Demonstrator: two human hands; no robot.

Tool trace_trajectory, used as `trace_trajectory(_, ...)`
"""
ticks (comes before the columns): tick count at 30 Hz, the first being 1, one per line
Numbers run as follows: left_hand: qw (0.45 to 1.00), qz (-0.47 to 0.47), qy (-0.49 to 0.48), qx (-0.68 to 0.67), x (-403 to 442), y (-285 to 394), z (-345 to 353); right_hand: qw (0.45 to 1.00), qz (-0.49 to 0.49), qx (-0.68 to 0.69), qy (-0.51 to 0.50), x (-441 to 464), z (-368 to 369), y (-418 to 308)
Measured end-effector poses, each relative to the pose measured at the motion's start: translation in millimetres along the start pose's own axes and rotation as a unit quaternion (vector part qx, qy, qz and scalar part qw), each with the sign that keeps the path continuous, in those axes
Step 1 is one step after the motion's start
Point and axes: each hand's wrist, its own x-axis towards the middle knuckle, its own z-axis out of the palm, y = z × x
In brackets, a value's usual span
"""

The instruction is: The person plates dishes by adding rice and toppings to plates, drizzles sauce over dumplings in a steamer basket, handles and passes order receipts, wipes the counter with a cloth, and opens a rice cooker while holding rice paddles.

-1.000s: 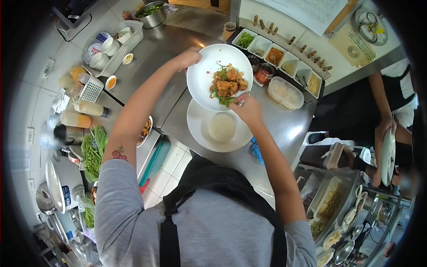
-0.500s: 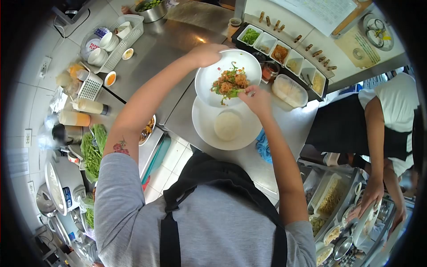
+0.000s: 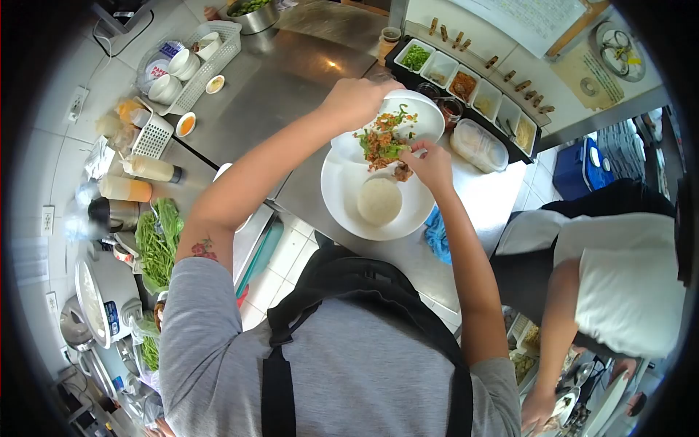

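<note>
Showing at the left of the steel counter (image 3: 291,62) an orange-filled bottle (image 3: 126,190), a pale squeeze bottle (image 3: 151,168) and, closer to the body, a heap of leafy greens (image 3: 158,244). Standing beyond these, stacked white cups (image 3: 183,65) in a mesh basket (image 3: 209,76), near a small dish of orange sauce (image 3: 186,124). Curling the left hand (image 3: 360,102) tight around the upper-left rim of a white bowl (image 3: 432,116), gripping it raised and tipped toward the body above a wide white dish (image 3: 340,191). Holding in the wide dish a round mound of rice (image 3: 379,201). Lying in the tipped bowl, a mix of browned and green food (image 3: 382,144), with one browned piece (image 3: 402,172) at the lower lip, just above the rice. Reaching over the bowl's lower edge with the right hand (image 3: 431,166), thumb and fingers near together at a light-green piece (image 3: 394,151); cannot tell whether closed on it. Lying right of the wide dish, a blue cloth (image 3: 437,237); farther right, a lidded plastic container (image 3: 479,146) beside a condiment tray (image 3: 534,151); at far right, bending low, a co-worker in white (image 3: 619,291)
</note>
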Motion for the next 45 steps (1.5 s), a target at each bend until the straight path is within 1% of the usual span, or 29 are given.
trace_trajectory(2,1.000,0.008,0.002,0.005,-3,3,1,1.000,-0.018,0.017,0.000,-4,-6,-9)
trace_trajectory(5,1.000,0.011,0.002,0.017,-8,9,-4,0.994,-0.073,0.023,0.072,-5,-15,-29)
trace_trajectory(8,1.000,0.008,0.002,0.024,-11,16,-3,0.988,-0.041,0.027,0.145,1,-17,-44)
trace_trajectory(11,0.999,0.010,0.017,0.026,-13,20,-2,0.983,-0.060,-0.049,0.167,7,3,-26)
trace_trajectory(14,0.999,0.015,0.027,0.027,-19,22,0,0.984,-0.069,-0.077,0.147,2,20,-4)
trace_trajectory(17,0.998,0.033,0.052,0.032,-28,22,2,0.985,-0.054,-0.010,0.165,-8,8,-11)
trace_trajectory(20,0.997,0.039,0.063,0.027,-37,28,-3,0.979,-0.041,-0.013,0.197,-9,-7,-25)
trace_trajectory(23,0.996,0.042,0.072,0.019,-37,35,-5,0.976,-0.042,0.006,0.216,-7,6,-17)
trace_trajectory(26,0.996,0.042,0.076,0.024,-42,39,-4,0.981,-0.052,-0.033,0.182,-11,15,-11)
trace_trajectory(29,0.992,0.059,0.104,0.034,-47,41,1,0.988,-0.065,0.023,0.137,-21,14,-6)
trace_trajectory(32,0.986,0.083,0.131,0.059,-51,42,-3,0.988,-0.068,0.006,0.139,-30,11,-6)
trace_trajectory(35,0.980,0.106,0.158,0.063,-53,39,-3,0.989,-0.074,-0.061,0.114,-26,14,8)
trace_trajectory(38,0.972,0.123,0.188,0.075,-56,36,-1,0.985,-0.095,-0.059,0.128,-28,12,10)
trace_trajectory(41,0.962,0.141,0.220,0.083,-64,37,-3,0.985,-0.091,-0.040,0.142,-37,1,-4)
trace_trajectory(45,0.950,0.156,0.251,0.100,-72,41,-15,0.977,-0.126,-0.056,0.166,-38,0,1)
